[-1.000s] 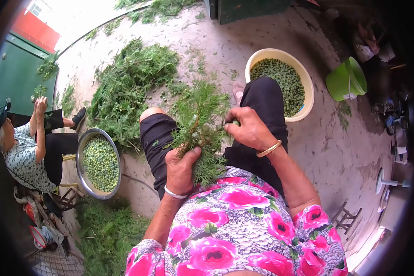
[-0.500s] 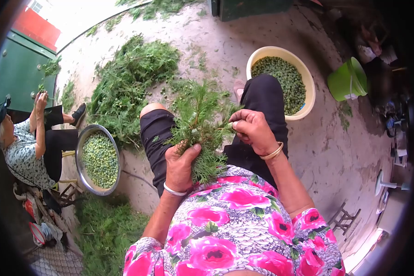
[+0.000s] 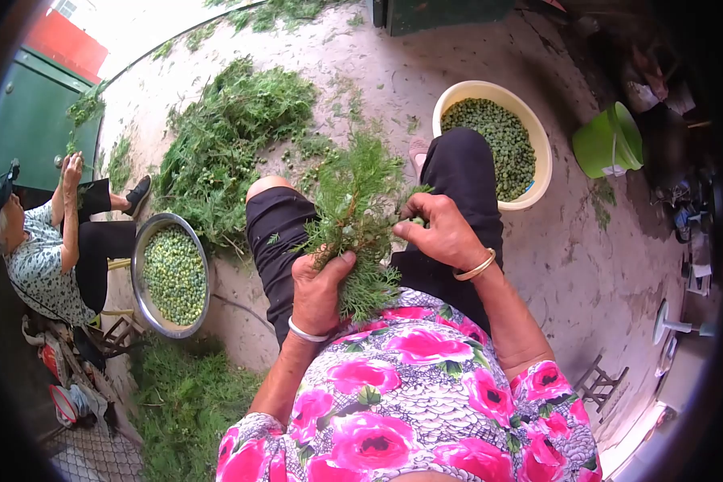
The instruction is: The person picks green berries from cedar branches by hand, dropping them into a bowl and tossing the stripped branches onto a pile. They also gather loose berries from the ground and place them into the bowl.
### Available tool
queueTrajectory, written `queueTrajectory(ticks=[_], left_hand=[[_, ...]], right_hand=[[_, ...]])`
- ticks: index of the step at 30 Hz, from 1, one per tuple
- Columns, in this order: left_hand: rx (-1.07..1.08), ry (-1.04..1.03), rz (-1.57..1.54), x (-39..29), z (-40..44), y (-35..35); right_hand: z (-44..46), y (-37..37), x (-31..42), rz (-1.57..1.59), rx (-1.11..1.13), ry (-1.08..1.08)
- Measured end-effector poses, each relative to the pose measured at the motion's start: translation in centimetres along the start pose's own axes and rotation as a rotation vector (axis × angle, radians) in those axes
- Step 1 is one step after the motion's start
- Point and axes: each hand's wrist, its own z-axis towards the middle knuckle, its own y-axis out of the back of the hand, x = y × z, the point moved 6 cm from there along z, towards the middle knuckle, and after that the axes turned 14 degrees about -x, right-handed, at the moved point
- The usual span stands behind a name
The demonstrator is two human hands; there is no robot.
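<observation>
Above your lap, between your knees, a sprig [image 3: 353, 197] stands upright in your left hand [image 3: 317, 296].
It is bright green and feathery, fanned at the top, with brownish stems through the middle and lower fronds spilling past your thumb toward your shirt [image 3: 426, 369]. Your left fingers are closed round its base; those of your right hand [image 3: 442, 231] curl in at its side, thumb close to forefinger, pinching a small green bit [image 3: 417, 221]. On the bucket [image 3: 596, 149], a white patch [image 3: 613, 169] is too small to read.
</observation>
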Motion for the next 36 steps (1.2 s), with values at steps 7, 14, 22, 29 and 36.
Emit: queueTrajectory(ticks=[7,14,22,29,36], left_hand=[[0.008,0.069,-0.026,1.2,0.3,0.8],[-0.006,0.071,-0.091,1.0,0.1,0.8],[0.036,0.041,-0.006,1.5,0.5,0.5],[0.032,0.036,-0.028,0.9,0.0,0.2],[0.039,0.033,0.003,1.3,0.5,0.7]], right_hand=[[-2.1,-1.5,-2.7,1.151,0.002,-0.896],[-0.9,1.7,-5.8,1.722,-0.164,-0.847],[1.9,3.8,2.8,0.565,-0.192,-0.299],[2.4,1.5,3.2,-0.104,0.147,-0.033],[1.9,0.4,2.3,-0.029,0.449,-0.105]])
